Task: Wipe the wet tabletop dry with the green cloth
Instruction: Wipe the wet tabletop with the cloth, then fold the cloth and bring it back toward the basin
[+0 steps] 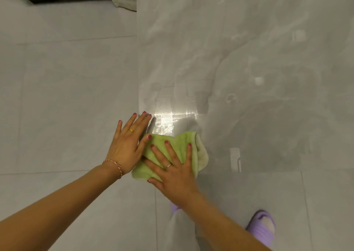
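Green cloth (pixel 178 147) lies under right hand (pixel 176 171).

Nothing readable is showing anywhere: no words, labels, brand marks, numbers or signs are appearing on any surface in view.
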